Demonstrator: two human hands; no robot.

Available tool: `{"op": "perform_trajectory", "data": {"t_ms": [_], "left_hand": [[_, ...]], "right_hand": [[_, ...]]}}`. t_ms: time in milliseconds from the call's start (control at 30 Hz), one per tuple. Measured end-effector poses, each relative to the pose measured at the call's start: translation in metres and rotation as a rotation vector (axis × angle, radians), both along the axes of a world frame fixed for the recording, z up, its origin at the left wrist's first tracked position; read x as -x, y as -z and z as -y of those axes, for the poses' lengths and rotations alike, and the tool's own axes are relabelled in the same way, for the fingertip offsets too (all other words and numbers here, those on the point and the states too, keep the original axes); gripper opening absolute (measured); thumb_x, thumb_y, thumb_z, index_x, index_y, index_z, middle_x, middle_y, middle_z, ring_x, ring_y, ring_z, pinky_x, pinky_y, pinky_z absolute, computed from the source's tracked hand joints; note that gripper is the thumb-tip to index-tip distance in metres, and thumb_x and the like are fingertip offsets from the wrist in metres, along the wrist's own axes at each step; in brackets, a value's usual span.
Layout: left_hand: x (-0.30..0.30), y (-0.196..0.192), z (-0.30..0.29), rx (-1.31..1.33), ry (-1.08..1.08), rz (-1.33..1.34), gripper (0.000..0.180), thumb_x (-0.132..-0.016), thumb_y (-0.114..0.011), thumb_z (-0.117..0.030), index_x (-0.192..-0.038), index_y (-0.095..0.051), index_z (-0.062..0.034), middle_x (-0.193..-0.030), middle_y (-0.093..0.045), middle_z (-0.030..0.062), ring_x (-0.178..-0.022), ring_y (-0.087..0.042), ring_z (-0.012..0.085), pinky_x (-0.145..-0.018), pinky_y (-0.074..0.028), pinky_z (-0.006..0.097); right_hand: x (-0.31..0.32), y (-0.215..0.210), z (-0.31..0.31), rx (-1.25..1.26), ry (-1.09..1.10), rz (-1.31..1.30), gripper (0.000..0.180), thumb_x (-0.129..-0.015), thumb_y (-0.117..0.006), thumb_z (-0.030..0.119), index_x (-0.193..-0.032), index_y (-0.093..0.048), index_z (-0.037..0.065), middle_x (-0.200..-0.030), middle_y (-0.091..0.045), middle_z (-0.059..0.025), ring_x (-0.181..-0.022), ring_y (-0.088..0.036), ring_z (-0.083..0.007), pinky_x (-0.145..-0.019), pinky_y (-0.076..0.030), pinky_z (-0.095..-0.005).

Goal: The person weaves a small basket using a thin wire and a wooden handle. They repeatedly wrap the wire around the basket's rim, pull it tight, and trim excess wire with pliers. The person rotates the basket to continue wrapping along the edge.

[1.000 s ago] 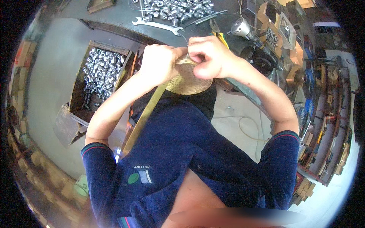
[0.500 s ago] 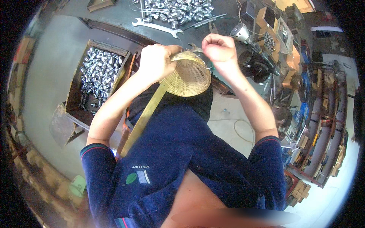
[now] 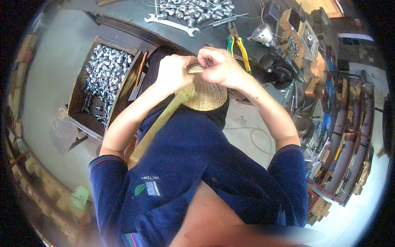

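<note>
A round woven bamboo strainer with a long flat handle rests over my lap, its bowl facing up. My left hand is closed on the far left part of its rim. Right beside it, my right hand is closed in a pinch at the far rim, fingertips almost meeting the left ones. Whatever it pinches is hidden by the fingers. Just beyond my right hand lie pliers with green and yellow handles on the dark bench.
A double-ended spanner and a heap of metal fittings lie on the bench. To the left stands a wooden box of similar fittings. A machine with a silver chuck is at the right, and shelves stand farther right.
My right hand has come leftward and down to the rim, close beside the left hand. It has uncovered the pliers. The strainer and left hand have shifted slightly toward me.
</note>
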State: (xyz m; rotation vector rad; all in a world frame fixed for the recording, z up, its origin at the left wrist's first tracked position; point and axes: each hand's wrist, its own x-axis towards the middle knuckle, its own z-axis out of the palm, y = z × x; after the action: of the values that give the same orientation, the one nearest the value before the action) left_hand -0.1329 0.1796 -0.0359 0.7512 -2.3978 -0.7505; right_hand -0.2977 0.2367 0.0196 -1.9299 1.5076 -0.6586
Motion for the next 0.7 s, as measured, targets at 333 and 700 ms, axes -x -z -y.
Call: {"op": "perform_trajectory", "data": {"t_ms": [333, 700], "left_hand": [[-0.004, -0.008, -0.004, -0.106, -0.151, 0.064, 0.025, -0.063, -0.065, -0.016, -0.087, -0.070, -0.0120, -0.072, -0.065, 0.0142, -0.069, -0.065, 0.0299, -0.066, -0.052, 0.037], [-0.008, 0.006, -0.007, -0.119, -0.189, -0.002, 0.026, -0.063, -0.065, -0.014, -0.088, -0.070, -0.0105, -0.078, -0.066, 0.0143, -0.074, -0.065, 0.0302, -0.068, -0.052, 0.037]], "right_hand": [[-0.010, 0.022, -0.010, 0.020, 0.355, 0.611, 0.033, -0.067, -0.068, 0.019, -0.090, -0.053, 0.001, -0.110, -0.058, -0.0104, -0.106, -0.054, -0.0194, -0.096, -0.040, -0.0327], [-0.027, 0.036, -0.055, 0.207, 0.500, 0.279, 0.080, -0.060, -0.069, 0.040, -0.126, -0.048, 0.000, -0.118, -0.056, -0.0186, -0.103, -0.059, -0.0294, -0.091, -0.045, -0.0352]]}}
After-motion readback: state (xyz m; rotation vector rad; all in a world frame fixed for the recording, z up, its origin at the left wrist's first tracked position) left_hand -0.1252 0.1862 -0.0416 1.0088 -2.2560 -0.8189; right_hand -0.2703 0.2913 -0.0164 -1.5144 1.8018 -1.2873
